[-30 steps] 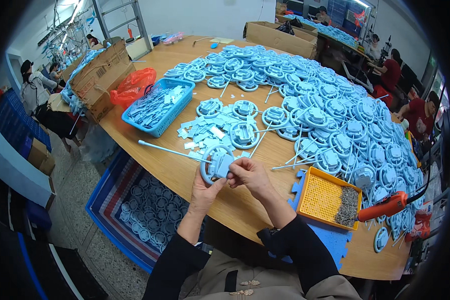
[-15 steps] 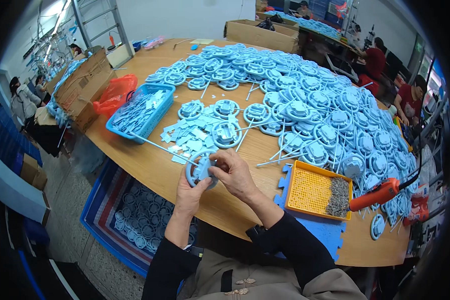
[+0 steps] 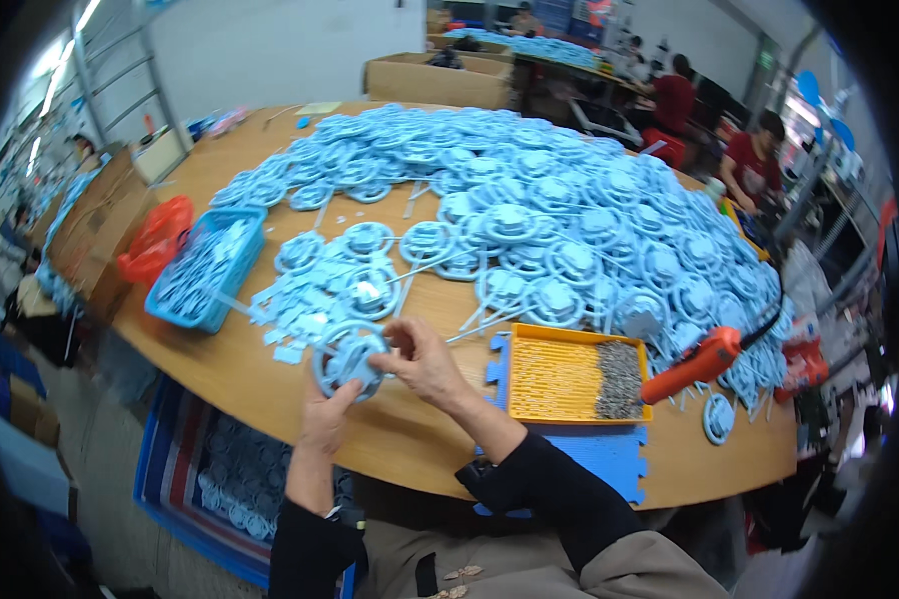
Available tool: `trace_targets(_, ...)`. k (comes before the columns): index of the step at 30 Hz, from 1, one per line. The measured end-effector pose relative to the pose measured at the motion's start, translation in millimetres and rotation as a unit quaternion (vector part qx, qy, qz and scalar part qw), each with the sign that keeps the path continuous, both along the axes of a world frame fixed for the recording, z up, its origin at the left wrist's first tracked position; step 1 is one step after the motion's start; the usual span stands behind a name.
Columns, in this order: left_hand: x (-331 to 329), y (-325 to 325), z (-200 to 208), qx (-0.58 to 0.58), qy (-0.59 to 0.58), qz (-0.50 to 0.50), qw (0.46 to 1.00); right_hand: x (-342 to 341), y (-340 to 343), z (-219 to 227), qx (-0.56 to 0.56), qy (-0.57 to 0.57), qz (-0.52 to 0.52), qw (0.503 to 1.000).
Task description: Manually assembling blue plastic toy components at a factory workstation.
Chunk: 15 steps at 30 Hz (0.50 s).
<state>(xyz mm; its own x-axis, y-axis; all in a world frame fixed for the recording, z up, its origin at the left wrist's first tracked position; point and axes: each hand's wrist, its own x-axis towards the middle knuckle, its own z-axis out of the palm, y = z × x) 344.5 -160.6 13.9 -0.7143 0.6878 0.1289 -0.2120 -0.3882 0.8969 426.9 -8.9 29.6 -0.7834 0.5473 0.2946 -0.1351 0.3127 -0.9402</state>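
Near the table's front edge, my left hand [image 3: 322,414] holds a round light-blue plastic part [image 3: 345,344] by its lower side. This part has an outer ring, a raised middle and a thin stick reaching left toward the basket. My right hand [image 3: 425,364] is closed at the part's right side, thumb and fingers pressed against its middle; what lies under the fingertips is partly hidden. Just beyond my hands lie a scatter of flat blue plates [image 3: 300,304] and a few similar round parts [image 3: 368,292].
A blue basket [image 3: 254,262] of flat pieces stands at left beside a red plastic bag [image 3: 158,238]. A large pile of round parts [image 3: 569,215] covers the far table. A yellow tray [image 3: 559,418] with small screws and an orange power screwdriver [image 3: 694,364] are at right.
The view has turned right, so the scene has shifted left. Both hands stay on the round part, which has tilted somewhat; the right thumb now presses on its middle.
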Motion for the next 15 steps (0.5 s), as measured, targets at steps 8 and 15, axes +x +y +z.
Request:
trace_targets(8, 14, 21, 22, -0.096, 0.087, -0.045, 0.991, 27, 15, 14, -0.129, -0.064, 0.053, 0.988)
trace_targets(15, 43, 79, 55, -0.139, 0.087, -0.157, 0.974, 94, 38, 20, -0.120, -0.064, -0.109, 0.985)
